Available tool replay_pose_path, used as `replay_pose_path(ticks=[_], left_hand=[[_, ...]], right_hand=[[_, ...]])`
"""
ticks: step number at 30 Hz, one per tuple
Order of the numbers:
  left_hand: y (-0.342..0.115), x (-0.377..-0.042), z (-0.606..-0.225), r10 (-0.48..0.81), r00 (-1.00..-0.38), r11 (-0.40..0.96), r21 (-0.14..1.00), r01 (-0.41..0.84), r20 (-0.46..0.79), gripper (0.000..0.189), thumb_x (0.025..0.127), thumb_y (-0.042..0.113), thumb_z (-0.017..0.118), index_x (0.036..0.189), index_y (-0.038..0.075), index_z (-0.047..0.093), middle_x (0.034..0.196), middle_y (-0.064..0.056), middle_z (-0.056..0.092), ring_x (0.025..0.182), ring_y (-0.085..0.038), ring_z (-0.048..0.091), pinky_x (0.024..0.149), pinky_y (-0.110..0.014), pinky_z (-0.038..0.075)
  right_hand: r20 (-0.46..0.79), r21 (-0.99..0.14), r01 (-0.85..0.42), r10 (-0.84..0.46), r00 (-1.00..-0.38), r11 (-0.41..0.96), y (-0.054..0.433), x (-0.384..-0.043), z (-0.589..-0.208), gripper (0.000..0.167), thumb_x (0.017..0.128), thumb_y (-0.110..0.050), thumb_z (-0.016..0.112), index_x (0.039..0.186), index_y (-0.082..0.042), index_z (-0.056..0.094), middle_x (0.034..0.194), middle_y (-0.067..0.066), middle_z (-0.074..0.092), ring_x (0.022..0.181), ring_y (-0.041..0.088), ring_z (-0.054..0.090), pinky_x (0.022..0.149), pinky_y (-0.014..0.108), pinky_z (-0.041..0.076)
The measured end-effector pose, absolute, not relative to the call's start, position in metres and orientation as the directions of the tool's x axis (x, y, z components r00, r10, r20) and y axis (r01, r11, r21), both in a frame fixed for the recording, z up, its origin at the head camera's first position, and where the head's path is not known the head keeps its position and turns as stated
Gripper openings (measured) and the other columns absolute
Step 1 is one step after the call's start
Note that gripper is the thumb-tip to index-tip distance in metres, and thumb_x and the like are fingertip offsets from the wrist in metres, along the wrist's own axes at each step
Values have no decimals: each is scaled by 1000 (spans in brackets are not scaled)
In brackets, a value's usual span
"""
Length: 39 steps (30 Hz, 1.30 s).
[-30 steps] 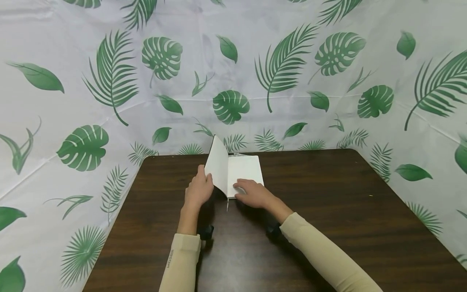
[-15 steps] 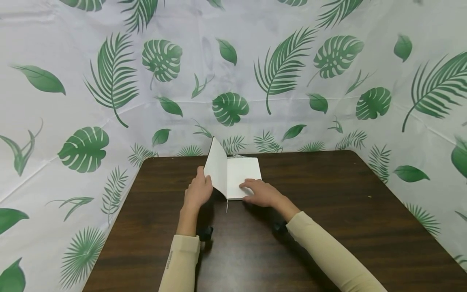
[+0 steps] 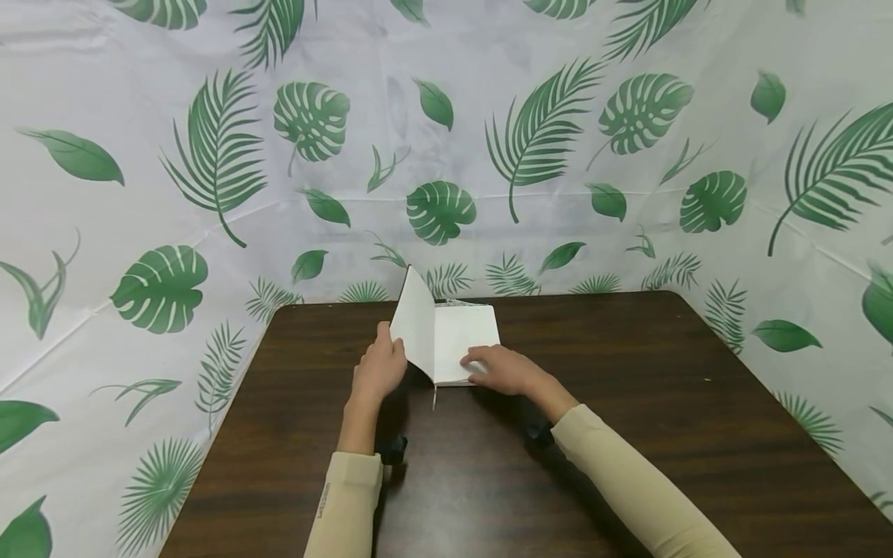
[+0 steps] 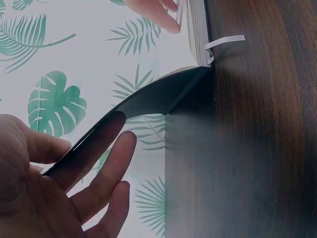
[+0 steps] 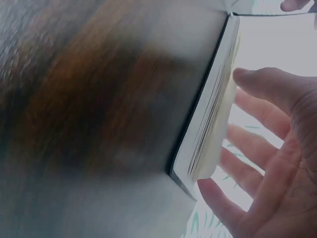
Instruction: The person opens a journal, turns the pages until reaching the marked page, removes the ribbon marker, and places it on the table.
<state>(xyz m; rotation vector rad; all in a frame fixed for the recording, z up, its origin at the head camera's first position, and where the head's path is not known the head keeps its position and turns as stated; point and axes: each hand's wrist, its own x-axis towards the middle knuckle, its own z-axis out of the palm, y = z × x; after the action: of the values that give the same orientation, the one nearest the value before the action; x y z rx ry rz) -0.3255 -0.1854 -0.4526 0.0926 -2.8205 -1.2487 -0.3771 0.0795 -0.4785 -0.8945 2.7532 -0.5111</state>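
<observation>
A dark-covered notebook [image 3: 456,329] lies open on the brown table, its white pages blank. My left hand [image 3: 377,370] holds the raised front cover [image 4: 163,91] by its outer edge, thumb on the inner side and fingers against the dark outside. The cover stands tilted up to the left. My right hand [image 3: 508,370] rests at the lower right of the page, fingers loosely bent over the paper. In the right wrist view its thumb [image 5: 262,82] touches the edge of the page block [image 5: 210,119]. A pale ribbon bookmark [image 4: 228,40] hangs from the spine's lower end.
The wood-grain table [image 3: 628,434] extends to both sides and in front of the notebook. A white cloth backdrop [image 3: 446,132] with green leaf prints rises behind the table's far edge. Black wrist cameras [image 3: 394,449] sit under both wrists.
My right hand has slid a little to the right across the page, away from the spine. The left hand keeps the cover raised at about the same angle.
</observation>
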Motion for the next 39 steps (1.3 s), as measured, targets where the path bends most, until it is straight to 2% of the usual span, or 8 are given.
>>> replay_pose_path(ticks=[5,13,19,25,29,32,37,39], left_hand=[[-185,-324,-452,-84,-996,669,742,-42,19,47,114,33,36,155,9,36,136,-25,68,120,-51,68,100,-71,45],[-184,-324,-452,-83,-996,672,740,-38,24,47,114,31,36,156,8,35,137,-26,68,121,-52,67,101,-72,44],[-182,-323,-452,-84,-996,678,734,-39,25,47,115,31,36,155,9,34,137,-27,68,120,-53,68,101,-72,45],[-183,-324,-455,-79,-997,678,734,-36,24,47,115,31,35,156,9,32,135,-27,69,116,-52,69,99,-72,45],[-183,-324,-456,-75,-997,672,739,-33,24,47,115,31,35,157,9,32,135,-27,69,115,-52,69,99,-72,45],[-183,-324,-456,-73,-997,668,744,-38,15,48,115,32,35,158,10,30,137,-28,68,118,-52,69,101,-73,44],[-183,-323,-455,-68,-998,659,751,-40,6,51,115,34,34,160,10,29,140,-28,66,122,-53,67,103,-73,43],[-182,-323,-454,-68,-998,657,753,-37,10,51,115,34,35,159,10,30,140,-28,66,123,-52,67,103,-73,43]], right_hand=[[-99,-388,-496,-570,-816,777,81,-374,-477,31,106,-24,68,136,-17,72,152,11,64,139,33,62,115,56,48],[-26,-193,-514,-528,-849,836,80,-370,-482,33,101,-21,72,134,-22,72,140,4,72,114,26,72,85,51,59],[24,-150,-478,-480,-877,865,82,-368,-479,45,100,-20,73,144,-19,67,149,7,67,129,34,67,98,56,57],[111,-338,-373,-357,-928,864,87,-370,-481,87,99,-24,76,170,-9,29,170,19,41,147,42,52,108,60,51],[110,-533,-300,-287,-952,791,87,-372,-485,115,100,-32,77,173,-7,-8,144,26,63,109,40,72,76,50,56],[77,-622,-260,-273,-959,739,83,-373,-487,117,101,-40,74,172,-10,-13,125,26,73,87,38,74,66,45,50],[62,-715,-246,-292,-954,654,70,-372,-486,106,102,-42,67,174,-12,-6,158,22,57,133,39,67,91,51,55],[64,-742,-248,-302,-951,622,64,-371,-485,100,102,-39,64,174,-13,0,157,20,59,140,39,62,99,56,54]])
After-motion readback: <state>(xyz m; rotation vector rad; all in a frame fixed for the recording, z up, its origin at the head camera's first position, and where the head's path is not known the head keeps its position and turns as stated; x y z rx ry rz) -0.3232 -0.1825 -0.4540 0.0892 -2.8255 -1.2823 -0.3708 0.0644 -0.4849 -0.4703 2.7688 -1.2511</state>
